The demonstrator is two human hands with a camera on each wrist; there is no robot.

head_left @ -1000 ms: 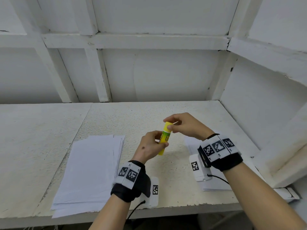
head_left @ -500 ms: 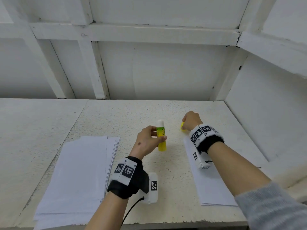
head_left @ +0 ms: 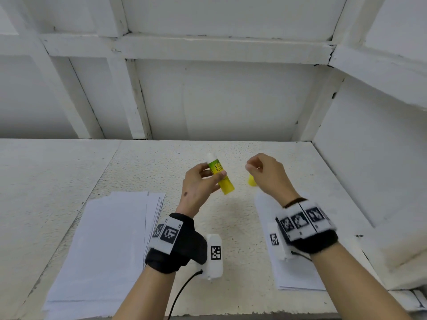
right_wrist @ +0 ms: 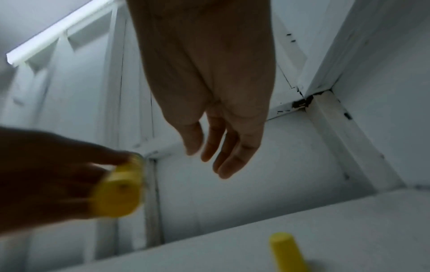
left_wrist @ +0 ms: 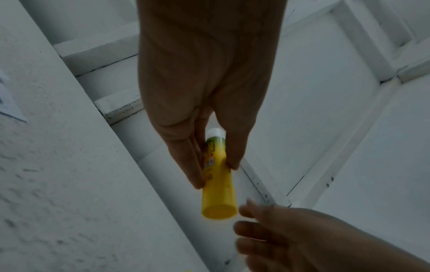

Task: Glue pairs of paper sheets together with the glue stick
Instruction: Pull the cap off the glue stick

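Note:
My left hand [head_left: 203, 179] grips the uncapped yellow-green glue stick [head_left: 220, 176] above the table, white tip tilted up and away; the left wrist view shows the glue stick [left_wrist: 217, 176] pinched between thumb and fingers. The yellow cap [head_left: 251, 180] stands on the table just under my right hand [head_left: 261, 169], and the cap [right_wrist: 287, 251] shows upright in the right wrist view. My right hand [right_wrist: 216, 147] hangs empty, fingers relaxed, beside the stick. A stack of white paper [head_left: 104, 245] lies at the left and a second pile [head_left: 293, 273] under my right wrist.
The white table [head_left: 233, 215] ends in a front edge near me. A white panelled wall [head_left: 219, 100] closes the back and another wall [head_left: 369, 169] the right side.
My right hand pulled the cap off, set it on the table to the right and let go; it now lifts back toward the stick. The left hand tilted the stick.

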